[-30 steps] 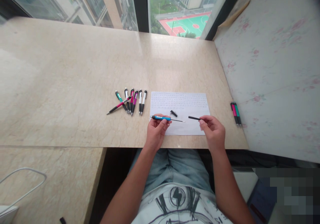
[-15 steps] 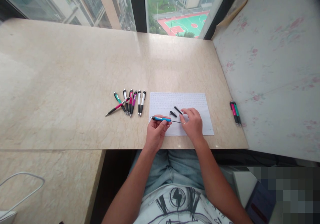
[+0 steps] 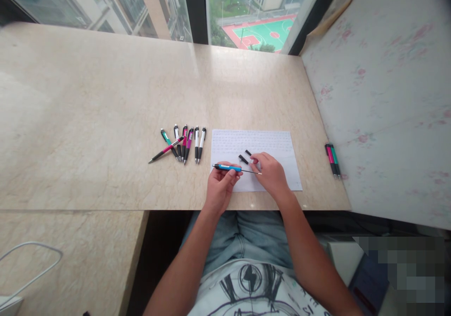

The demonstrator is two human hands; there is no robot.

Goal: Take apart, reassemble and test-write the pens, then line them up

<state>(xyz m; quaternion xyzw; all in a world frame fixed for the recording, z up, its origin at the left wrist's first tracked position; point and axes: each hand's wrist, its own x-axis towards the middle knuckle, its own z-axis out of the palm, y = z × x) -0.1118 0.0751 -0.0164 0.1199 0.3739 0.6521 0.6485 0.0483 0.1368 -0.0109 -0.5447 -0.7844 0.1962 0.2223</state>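
My left hand [image 3: 220, 184] pinches a blue pen barrel [image 3: 227, 167] level over the near edge of a written sheet of paper [image 3: 278, 147]. A thin refill [image 3: 251, 171] sticks out of the barrel to the right. My right hand [image 3: 270, 175] lies on the sheet just right of it. Its fingers are curled together over the refill's tip and over the right end of a long black pen part [image 3: 248, 152]. I cannot tell which of the two they grip. A short black pen part [image 3: 243, 159] lies loose beside it.
Several pens [image 3: 183, 143] in teal, pink, white and black lie fanned on the marble table [image 3: 105, 100] left of the sheet. Two more pens [image 3: 331, 160] lie at the table's right edge by a flowered wall. A white cable [image 3: 31, 259] sits on the lower left surface.
My right hand carried the long black part left from beyond the refill, laid it on the sheet, then closed its fingers over that part and the refill tip. My left hand stayed still.
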